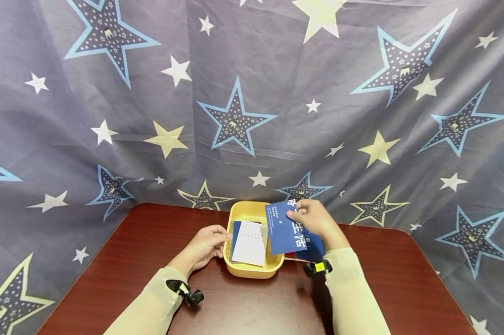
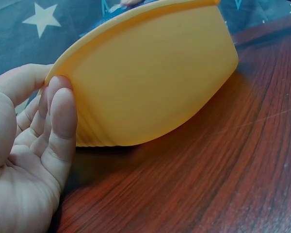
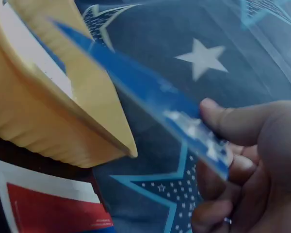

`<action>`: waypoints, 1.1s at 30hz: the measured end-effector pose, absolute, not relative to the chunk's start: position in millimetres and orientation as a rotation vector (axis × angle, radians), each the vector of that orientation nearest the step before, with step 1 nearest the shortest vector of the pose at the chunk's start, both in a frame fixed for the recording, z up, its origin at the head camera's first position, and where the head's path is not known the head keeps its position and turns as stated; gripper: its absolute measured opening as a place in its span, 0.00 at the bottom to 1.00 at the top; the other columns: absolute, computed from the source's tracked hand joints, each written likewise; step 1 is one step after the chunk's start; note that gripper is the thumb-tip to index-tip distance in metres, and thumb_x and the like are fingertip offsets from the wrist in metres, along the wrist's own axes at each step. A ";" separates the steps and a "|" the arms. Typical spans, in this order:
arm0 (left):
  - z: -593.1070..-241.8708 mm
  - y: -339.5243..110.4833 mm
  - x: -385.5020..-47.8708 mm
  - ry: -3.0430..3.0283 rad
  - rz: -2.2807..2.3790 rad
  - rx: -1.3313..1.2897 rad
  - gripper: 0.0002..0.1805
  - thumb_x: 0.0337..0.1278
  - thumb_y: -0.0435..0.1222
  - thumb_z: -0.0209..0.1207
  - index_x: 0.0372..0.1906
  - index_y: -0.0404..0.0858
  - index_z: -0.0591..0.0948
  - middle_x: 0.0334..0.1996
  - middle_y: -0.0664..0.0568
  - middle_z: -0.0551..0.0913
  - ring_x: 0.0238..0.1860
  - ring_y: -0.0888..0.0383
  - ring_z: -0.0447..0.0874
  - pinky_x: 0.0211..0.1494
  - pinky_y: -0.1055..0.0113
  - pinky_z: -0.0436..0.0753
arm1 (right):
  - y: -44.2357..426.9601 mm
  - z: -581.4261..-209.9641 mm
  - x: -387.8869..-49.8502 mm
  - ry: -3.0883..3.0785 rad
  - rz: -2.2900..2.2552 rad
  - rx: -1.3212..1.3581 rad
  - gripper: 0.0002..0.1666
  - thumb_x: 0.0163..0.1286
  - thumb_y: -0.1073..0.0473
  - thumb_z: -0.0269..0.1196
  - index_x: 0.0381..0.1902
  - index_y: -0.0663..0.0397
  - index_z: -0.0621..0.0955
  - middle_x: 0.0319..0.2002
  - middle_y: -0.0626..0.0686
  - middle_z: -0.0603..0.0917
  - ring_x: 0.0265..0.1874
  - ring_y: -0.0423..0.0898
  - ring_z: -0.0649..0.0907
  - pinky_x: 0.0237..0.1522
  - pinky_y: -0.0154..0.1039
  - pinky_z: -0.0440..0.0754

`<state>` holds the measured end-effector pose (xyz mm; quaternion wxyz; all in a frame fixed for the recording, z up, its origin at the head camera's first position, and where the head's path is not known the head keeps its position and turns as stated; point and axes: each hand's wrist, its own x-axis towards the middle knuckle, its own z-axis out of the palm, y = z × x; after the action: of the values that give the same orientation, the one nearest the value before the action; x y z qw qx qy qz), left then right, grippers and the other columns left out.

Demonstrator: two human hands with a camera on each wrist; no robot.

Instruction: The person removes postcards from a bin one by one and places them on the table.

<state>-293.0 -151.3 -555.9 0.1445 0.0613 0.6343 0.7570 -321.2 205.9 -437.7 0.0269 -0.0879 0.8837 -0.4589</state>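
A yellow plastic basin [image 1: 254, 273] stands on the table, with a white card [image 1: 248, 249] and a dark blue one beneath it inside. My left hand [image 1: 205, 246] pinches the basin's left rim between thumb and fingers, as the left wrist view [image 2: 34, 126] shows closely. Over the basin's right side, my right hand [image 1: 318, 219] holds a blue card [image 1: 282, 230] with white printed characters, thumb on its face. That card [image 3: 136, 87] appears tilted and blurred in the right wrist view, above the basin's edge.
Right of the basin, partly behind my right wrist, lie a blue card [image 1: 312, 246] and a red-and-white card [image 3: 58, 208]. The reddish-brown table [image 1: 151, 232] backs onto a grey star-patterned cloth [image 1: 235, 56].
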 end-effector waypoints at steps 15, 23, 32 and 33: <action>-555.1 -151.8 -294.8 1.834 2.182 0.158 0.07 0.78 0.31 0.67 0.41 0.39 0.80 0.25 0.56 0.86 0.21 0.65 0.82 0.24 0.74 0.86 | 262.8 -446.7 -324.4 2.703 -1.566 -0.144 0.15 0.80 0.57 0.73 0.49 0.66 0.85 0.30 0.45 0.92 0.28 0.40 0.85 0.35 0.39 0.86; -554.4 -154.5 -293.9 1.837 2.169 0.160 0.07 0.79 0.31 0.66 0.41 0.39 0.80 0.26 0.56 0.87 0.21 0.64 0.82 0.25 0.72 0.85 | 290.2 -468.2 -327.9 2.632 -1.544 0.034 0.15 0.79 0.57 0.74 0.47 0.67 0.86 0.25 0.43 0.88 0.25 0.42 0.84 0.29 0.40 0.83; -555.1 -150.7 -292.8 1.814 2.179 0.164 0.07 0.79 0.31 0.67 0.41 0.39 0.80 0.25 0.56 0.87 0.21 0.65 0.82 0.24 0.73 0.85 | 303.1 -490.1 -329.7 2.615 -1.464 0.104 0.16 0.81 0.56 0.73 0.48 0.67 0.85 0.29 0.47 0.93 0.28 0.43 0.88 0.31 0.40 0.86; -555.1 -149.9 -292.5 1.811 2.177 0.166 0.07 0.79 0.31 0.66 0.41 0.40 0.80 0.25 0.56 0.87 0.20 0.65 0.82 0.24 0.73 0.85 | 304.4 -491.8 -330.0 2.607 -1.465 0.113 0.16 0.82 0.56 0.73 0.48 0.66 0.85 0.29 0.47 0.92 0.28 0.43 0.88 0.31 0.40 0.86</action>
<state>-292.5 -149.9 -555.1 0.1518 0.0579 0.6310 0.7585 -330.0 304.4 -491.8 0.0744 0.0377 0.8688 -0.4881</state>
